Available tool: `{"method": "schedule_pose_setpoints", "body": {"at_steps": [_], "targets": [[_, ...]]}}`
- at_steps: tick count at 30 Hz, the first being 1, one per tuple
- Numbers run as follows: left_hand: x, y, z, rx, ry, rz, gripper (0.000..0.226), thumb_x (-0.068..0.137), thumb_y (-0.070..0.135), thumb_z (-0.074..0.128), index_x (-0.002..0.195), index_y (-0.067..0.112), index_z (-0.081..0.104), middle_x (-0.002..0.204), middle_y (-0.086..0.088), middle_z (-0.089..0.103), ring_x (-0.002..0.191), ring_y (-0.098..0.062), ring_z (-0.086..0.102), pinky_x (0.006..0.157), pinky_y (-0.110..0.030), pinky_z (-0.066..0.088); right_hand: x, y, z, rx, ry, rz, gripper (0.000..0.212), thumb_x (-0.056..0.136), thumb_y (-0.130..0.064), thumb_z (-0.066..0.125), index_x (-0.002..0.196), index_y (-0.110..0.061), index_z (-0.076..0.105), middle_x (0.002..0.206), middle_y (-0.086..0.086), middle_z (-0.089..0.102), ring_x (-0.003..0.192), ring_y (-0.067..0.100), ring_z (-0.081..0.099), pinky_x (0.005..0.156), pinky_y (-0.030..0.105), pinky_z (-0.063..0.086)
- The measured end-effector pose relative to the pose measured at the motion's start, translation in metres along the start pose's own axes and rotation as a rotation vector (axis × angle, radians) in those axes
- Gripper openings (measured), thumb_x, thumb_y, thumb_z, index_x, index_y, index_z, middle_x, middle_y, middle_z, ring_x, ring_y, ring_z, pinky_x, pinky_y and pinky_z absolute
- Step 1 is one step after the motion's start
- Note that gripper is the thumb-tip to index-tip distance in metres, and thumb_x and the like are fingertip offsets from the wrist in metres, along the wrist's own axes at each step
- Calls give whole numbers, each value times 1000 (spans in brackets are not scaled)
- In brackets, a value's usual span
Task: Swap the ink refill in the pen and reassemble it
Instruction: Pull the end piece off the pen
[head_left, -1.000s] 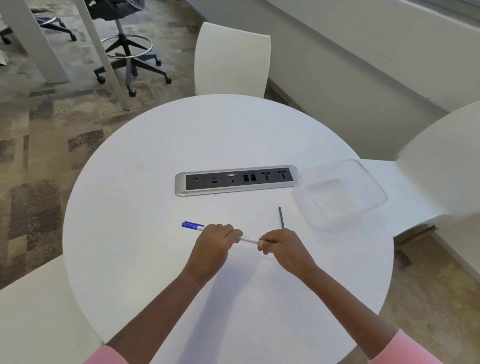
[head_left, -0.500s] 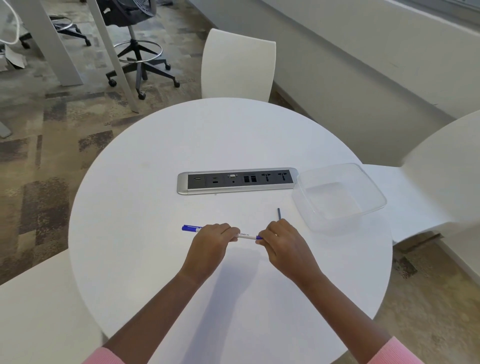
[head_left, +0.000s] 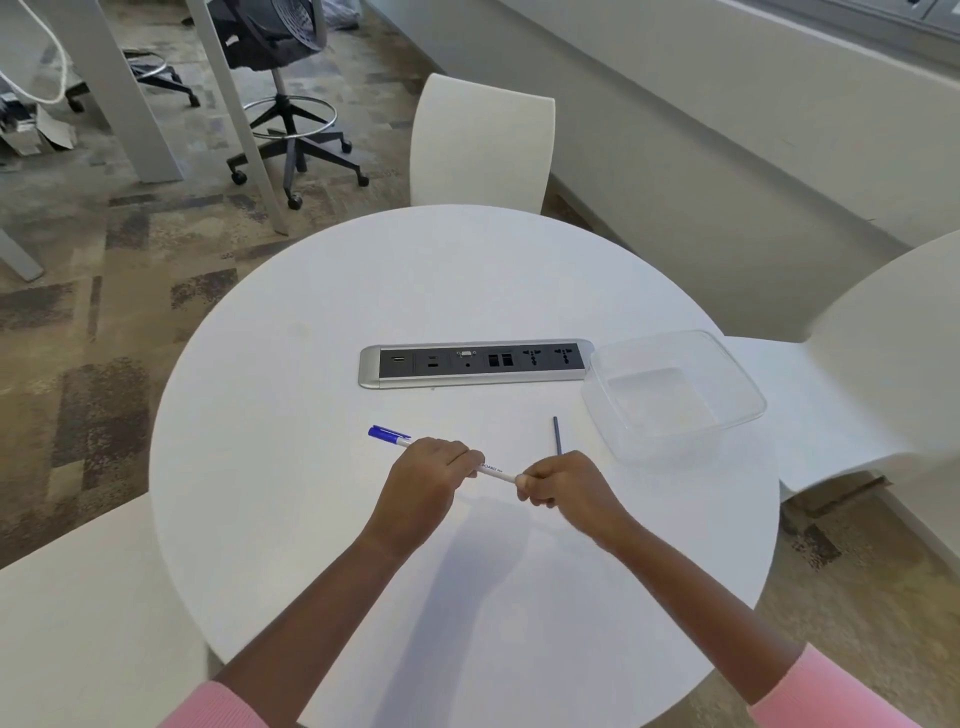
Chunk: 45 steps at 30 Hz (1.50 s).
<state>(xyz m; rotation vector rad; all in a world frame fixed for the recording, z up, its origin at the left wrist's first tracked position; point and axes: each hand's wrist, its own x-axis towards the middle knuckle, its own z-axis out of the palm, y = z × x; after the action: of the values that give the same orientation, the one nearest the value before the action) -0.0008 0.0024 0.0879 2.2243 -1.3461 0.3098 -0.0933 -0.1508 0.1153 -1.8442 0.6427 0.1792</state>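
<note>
While both hands work just above it, the round white surface (head_left: 311, 519) carries a silver socket strip (head_left: 475, 365) at its middle and a clear plastic tub (head_left: 675, 397) at its right edge. Left hand (head_left: 423, 480) is curled into a fist around the white pen (head_left: 496, 472), whose blue cap pokes out to the left. Right hand (head_left: 563, 483) is closed on the pen's other end. Beyond the right knuckles, a thin dark refill (head_left: 557, 435) lies on the surface, near the tub.
</note>
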Motion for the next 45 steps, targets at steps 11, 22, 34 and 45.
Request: {"method": "schedule_pose_setpoints", "body": {"at_steps": [11, 22, 34, 45], "targets": [[9, 4, 2, 34, -2, -25, 28, 51, -8, 86, 68, 8, 71, 56, 0, 67, 43, -20, 56, 46, -18, 43, -6, 15, 5, -757, 363, -589, 8, 76, -9, 71, 78, -4, 66, 65, 10, 62, 64, 27, 54, 55, 33, 50], [11, 1, 5, 19, 40, 19, 30, 50, -15, 82, 68, 7, 71, 57, -1, 67, 49, -22, 60, 49, -22, 49, 0, 5, 2, -589, 161, -389, 20, 87, -6, 53, 75, 0, 67, 62, 8, 57, 71, 20, 41, 60, 23, 35], [13, -1, 9, 44, 29, -21, 28, 51, -10, 85, 69, 8, 71, 57, -2, 67, 46, -22, 58, 46, -22, 47, 5, -1, -9, -267, 67, -157, 14, 89, -20, 54, 84, -12, 64, 70, 3, 59, 69, 16, 50, 65, 27, 39], [9, 1, 9, 38, 54, -8, 28, 52, -11, 84, 68, 8, 72, 58, -1, 68, 47, -22, 59, 48, -22, 48, 2, 6, 1, -726, 253, -535, 10, 83, -1, 60, 78, 3, 68, 67, 17, 59, 70, 29, 51, 60, 35, 42]]}}
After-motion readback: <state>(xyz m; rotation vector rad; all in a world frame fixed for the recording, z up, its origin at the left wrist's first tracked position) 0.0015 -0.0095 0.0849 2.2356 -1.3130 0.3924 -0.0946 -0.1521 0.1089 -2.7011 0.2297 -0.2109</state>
